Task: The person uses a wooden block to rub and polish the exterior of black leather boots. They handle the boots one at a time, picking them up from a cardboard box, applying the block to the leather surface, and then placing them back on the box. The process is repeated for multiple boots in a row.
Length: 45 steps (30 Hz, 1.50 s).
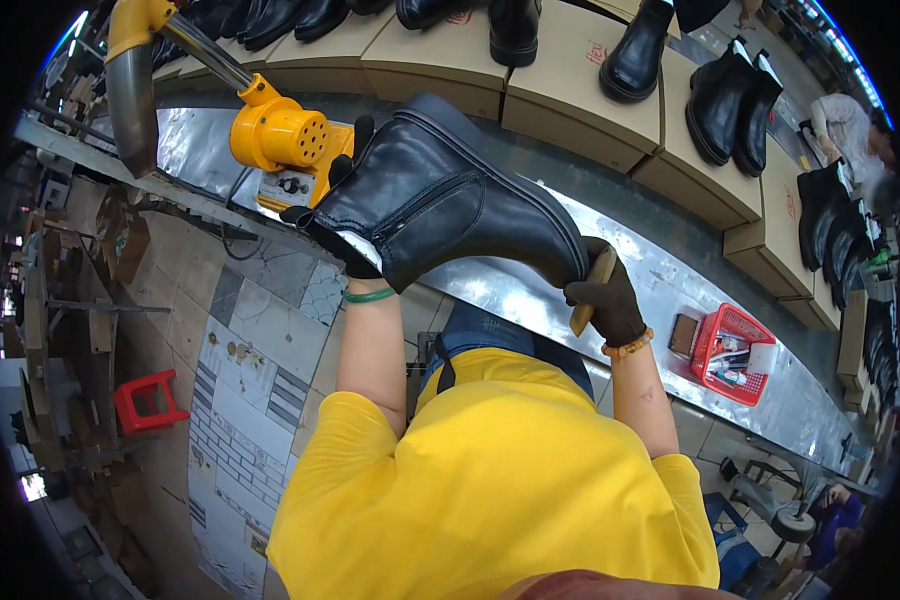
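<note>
A black leather ankle boot (460,200) with a side zip is held above the metal bench, its toe pointing right. My left hand (332,240), in a black glove, is closed around the boot's upper opening, and part of it is hidden behind the shaft. At the toe is my right hand (618,305) in a dark brown glove. Its fingers grip a tan, flat, stick-like piece (594,290) close to the toe; whether it is a brush handle or a block I cannot tell.
A yellow blower-like machine (285,135) stands on the metal bench (660,270) at left. A red basket (735,355) with tubes and small items sits at right. Cardboard boxes (580,90) bearing black boots line the far side. A red stool (151,402) stands on the floor.
</note>
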### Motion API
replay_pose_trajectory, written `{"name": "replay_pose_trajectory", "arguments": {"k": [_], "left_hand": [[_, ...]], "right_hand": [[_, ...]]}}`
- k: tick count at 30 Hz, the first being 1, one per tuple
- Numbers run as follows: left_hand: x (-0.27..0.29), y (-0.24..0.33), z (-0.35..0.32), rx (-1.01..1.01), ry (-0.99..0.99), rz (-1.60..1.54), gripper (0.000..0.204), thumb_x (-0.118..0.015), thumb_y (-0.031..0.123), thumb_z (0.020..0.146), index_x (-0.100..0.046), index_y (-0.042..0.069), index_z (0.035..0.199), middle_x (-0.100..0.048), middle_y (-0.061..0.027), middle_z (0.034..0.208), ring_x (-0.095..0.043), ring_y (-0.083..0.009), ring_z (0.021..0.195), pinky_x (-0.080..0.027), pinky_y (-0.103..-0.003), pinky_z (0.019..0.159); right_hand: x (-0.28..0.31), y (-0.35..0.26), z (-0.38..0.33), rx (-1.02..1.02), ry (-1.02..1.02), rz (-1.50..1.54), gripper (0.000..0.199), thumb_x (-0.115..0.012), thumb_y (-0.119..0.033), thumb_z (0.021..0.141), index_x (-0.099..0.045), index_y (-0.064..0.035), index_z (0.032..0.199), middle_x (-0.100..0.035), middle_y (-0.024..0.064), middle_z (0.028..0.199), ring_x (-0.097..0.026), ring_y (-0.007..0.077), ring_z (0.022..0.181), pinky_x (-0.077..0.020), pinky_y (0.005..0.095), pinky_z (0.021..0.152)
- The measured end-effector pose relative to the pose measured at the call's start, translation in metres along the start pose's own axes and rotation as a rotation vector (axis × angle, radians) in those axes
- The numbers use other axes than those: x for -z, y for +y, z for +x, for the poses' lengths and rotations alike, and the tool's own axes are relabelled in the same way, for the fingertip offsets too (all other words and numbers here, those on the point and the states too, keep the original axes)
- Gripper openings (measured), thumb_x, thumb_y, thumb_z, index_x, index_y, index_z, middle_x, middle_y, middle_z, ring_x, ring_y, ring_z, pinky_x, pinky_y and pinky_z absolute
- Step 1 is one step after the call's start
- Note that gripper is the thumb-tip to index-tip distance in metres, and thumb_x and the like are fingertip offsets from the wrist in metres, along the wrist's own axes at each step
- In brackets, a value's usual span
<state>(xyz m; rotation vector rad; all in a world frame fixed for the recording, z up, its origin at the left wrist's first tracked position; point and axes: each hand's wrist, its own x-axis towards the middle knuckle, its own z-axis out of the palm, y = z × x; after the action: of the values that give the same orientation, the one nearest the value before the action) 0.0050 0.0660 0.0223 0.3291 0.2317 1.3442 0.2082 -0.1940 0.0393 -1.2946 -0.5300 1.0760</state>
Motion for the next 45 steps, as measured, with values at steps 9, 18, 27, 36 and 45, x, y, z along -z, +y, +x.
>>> {"name": "replay_pose_trajectory", "arguments": {"k": [9,18,27,36,45], "left_hand": [[-0.028,-0.011,-0.016,0.019,-0.141,0.084,0.079,-0.028,0.073,0.083,-0.052,0.003,0.111,-0.042,-0.0219,0.132,-0.039,-0.0334,0.122,-0.022,-0.045,0.108],[-0.054,-0.021,-0.035,0.086,-0.472,0.253,0.083,-0.028,0.078,0.079,-0.062,0.005,0.098,-0.040,-0.0245,0.136,-0.035,-0.0375,0.127,-0.019,-0.048,0.109],[-0.067,-0.042,-0.052,-0.047,-0.910,0.560,0.090,-0.014,0.081,0.078,-0.065,0.008,0.091,-0.046,-0.0246,0.131,-0.035,-0.0395,0.128,-0.017,-0.050,0.109],[-0.083,-0.053,-0.064,-0.140,-1.010,0.754,0.076,-0.035,0.076,0.077,-0.067,0.009,0.095,-0.046,-0.0153,0.119,-0.040,-0.0330,0.120,-0.028,-0.045,0.102],[-0.101,-0.071,-0.078,-0.039,-1.165,0.760,0.072,-0.044,0.068,0.078,-0.063,0.007,0.110,-0.039,-0.0160,0.122,-0.040,-0.0311,0.118,-0.031,-0.043,0.101]], "right_hand": [[0.008,0.021,0.000,-0.074,0.046,0.174,0.058,-0.069,-0.004,0.064,-0.048,-0.0012,0.118,-0.057,0.0088,0.094,-0.057,0.0162,0.072,-0.0499,0.0274,0.060],[0.008,0.028,0.004,-0.133,0.096,0.020,0.055,-0.068,-0.010,0.070,-0.046,-0.0018,0.120,-0.058,0.0089,0.095,-0.060,0.0173,0.078,-0.0526,0.0275,0.059],[0.012,0.050,0.010,-0.180,0.088,0.028,0.044,-0.065,-0.009,0.079,-0.048,-0.0014,0.120,-0.062,0.0090,0.094,-0.064,0.0172,0.068,-0.0523,0.0258,0.056],[0.010,-0.042,0.014,0.118,0.137,-0.109,0.042,-0.059,-0.014,0.085,-0.048,-0.0017,0.124,-0.059,0.0126,0.114,-0.058,0.0115,0.060,-0.0483,0.0226,0.053],[-0.010,-0.099,0.026,0.274,0.078,-0.151,0.048,-0.061,-0.022,0.085,-0.048,0.0039,0.123,-0.057,0.0064,0.076,-0.056,0.0118,0.055,-0.0450,0.0244,0.049]]}}
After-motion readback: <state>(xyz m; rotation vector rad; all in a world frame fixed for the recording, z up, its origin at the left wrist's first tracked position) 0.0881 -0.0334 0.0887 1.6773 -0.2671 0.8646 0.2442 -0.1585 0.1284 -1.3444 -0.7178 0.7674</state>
